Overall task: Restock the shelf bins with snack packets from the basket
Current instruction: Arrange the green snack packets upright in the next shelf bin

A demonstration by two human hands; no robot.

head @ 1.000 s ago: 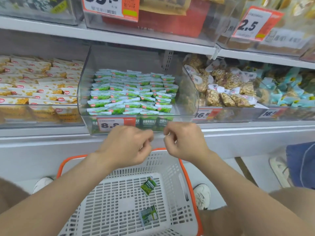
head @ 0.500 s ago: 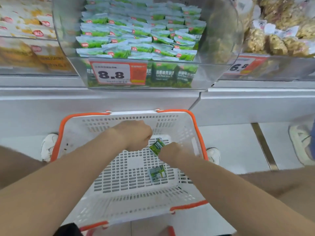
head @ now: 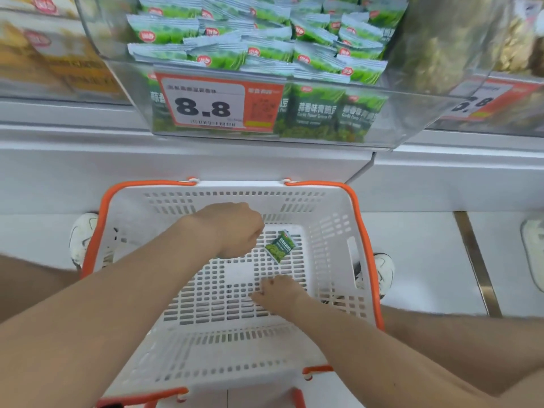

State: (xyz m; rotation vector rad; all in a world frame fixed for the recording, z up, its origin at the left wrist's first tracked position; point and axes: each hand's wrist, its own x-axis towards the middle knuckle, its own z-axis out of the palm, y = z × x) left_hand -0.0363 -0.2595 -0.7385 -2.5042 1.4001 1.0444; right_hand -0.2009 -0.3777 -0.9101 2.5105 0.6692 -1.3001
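Note:
A white basket (head: pixel 332 231) with an orange rim stands on the floor below the shelf. One small green snack packet (head: pixel 279 245) lies on its slotted floor. My left hand (head: pixel 232 228) hovers just left of that packet, fingers curled under, with nothing visible in it. Nearer to me, my right hand (head: pixel 279 290) is pressed down on the basket floor with its fingers bent, and whatever lies beneath it is hidden. Above, the clear shelf bin (head: pixel 412 113) is packed with the same green packets behind an 8.8 price tag (head: pixel 206 104).
Neighbouring clear bins hold yellow packets (head: pixel 44 54) on the left and brown snacks (head: pixel 515 39) on the right. My white shoes (head: pixel 82 237) flank the basket on the white floor. Another person's shoe (head: pixel 534 248) is at the far right.
Both hands dropped from the bin's front edge into the basket. My right hand moved nearer to me and now covers the spot where a second packet lay. My view tilted down.

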